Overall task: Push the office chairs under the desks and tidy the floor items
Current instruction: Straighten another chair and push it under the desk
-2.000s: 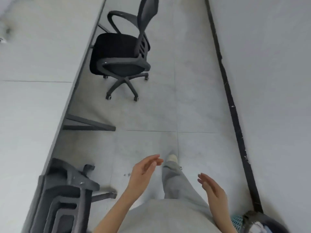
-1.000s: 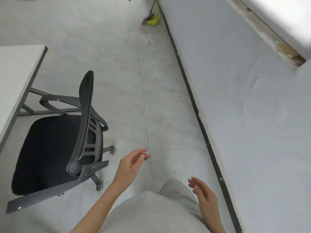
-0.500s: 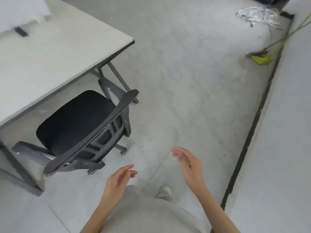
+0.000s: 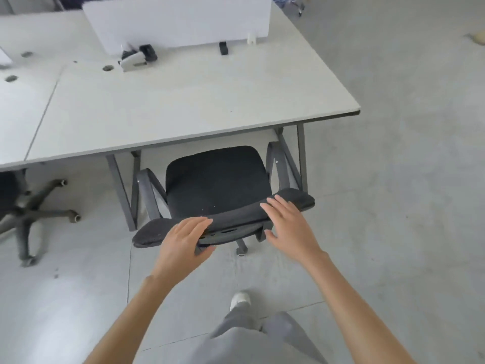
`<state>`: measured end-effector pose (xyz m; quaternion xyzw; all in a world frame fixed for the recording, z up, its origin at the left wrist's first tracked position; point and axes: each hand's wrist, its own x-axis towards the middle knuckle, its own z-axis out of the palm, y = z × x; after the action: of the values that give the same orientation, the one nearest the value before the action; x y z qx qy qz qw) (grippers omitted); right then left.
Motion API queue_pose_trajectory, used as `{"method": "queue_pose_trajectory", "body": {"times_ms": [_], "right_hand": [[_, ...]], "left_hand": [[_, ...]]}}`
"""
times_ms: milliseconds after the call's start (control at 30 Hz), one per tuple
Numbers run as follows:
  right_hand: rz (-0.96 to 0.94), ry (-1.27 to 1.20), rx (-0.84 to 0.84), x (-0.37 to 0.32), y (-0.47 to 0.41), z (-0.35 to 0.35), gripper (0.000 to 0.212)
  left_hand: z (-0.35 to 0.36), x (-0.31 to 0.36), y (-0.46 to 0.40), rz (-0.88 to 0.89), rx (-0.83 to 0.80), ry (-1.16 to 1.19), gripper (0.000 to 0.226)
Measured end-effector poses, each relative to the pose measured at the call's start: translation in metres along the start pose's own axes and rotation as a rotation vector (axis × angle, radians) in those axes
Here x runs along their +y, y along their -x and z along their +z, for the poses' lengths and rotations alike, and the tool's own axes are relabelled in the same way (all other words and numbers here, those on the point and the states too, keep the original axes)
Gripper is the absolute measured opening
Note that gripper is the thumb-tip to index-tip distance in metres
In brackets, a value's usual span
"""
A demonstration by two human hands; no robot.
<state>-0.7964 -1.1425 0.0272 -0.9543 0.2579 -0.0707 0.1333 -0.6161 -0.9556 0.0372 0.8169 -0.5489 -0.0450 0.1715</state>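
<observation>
Office chair (image 4: pixel 217 179) stands straight ahead of the person, its black seat partly under the near edge of the white tabletop (image 4: pixel 183 106), between the grey desk legs, with its backrest (image 4: pixel 236 219) toward the person. The backrest's top edge runs left to right and slants, its right end farther away. The left hand (image 4: pixel 183 240) is laid over the left part of that edge, fingers on top and thumb below, apparently gripping it; the right hand (image 4: pixel 288 227) lies with straight fingers on the right part, holding nothing. Both are about equally near, so a push straight forward toward the desk looks like the coming move. Another chair's wheeled base (image 4: pixel 34 208) sits on the floor at the left, well apart.
</observation>
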Motion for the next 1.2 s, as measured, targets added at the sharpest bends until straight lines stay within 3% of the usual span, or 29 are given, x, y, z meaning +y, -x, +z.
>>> {"method": "queue_pose_trajectory", "body": {"times_ms": [67,133,300,533,767,867,1000,1133,1200], "right_hand": [[-0.021,0.049,-0.138,0.01,-0.014,0.007,0.049],[-0.043,0.08,-0.202,0.022,-0.028,0.012,0.039],[-0.036,0.131,-0.311,0.05,-0.056,0.012,0.028],[-0.144,0.123,-0.178,0.103,-0.075,0.005,0.015],[-0.155,0.134,-0.127,0.126,-0.104,-0.006,0.021],[-0.122,0.129,-0.083,0.118,-0.111,-0.004,0.018],[-0.019,0.162,-0.079,0.1,-0.119,0.016,0.031],[0.104,0.205,-0.044,0.092,-0.145,0.02,0.021],[0.125,0.228,-0.044,0.1,-0.157,0.017,0.027]], "left_hand": [[0.006,-0.012,-0.008,-0.074,-0.154,-0.145,0.046],[0.009,-0.022,-0.014,-0.201,-0.22,-0.14,0.037],[0.02,-0.026,-0.026,-0.23,-0.173,-0.221,0.04],[0.042,0.009,-0.047,-0.317,-0.12,-0.245,0.034],[0.052,0.018,-0.077,-0.274,-0.065,-0.276,0.017],[0.051,-0.001,-0.091,-0.286,-0.039,-0.291,0.022],[0.039,-0.036,-0.122,-0.274,-0.073,-0.225,0.022],[0.031,-0.058,-0.173,-0.281,-0.169,-0.226,0.021],[0.035,-0.059,-0.194,-0.278,-0.196,-0.25,0.022]]}}
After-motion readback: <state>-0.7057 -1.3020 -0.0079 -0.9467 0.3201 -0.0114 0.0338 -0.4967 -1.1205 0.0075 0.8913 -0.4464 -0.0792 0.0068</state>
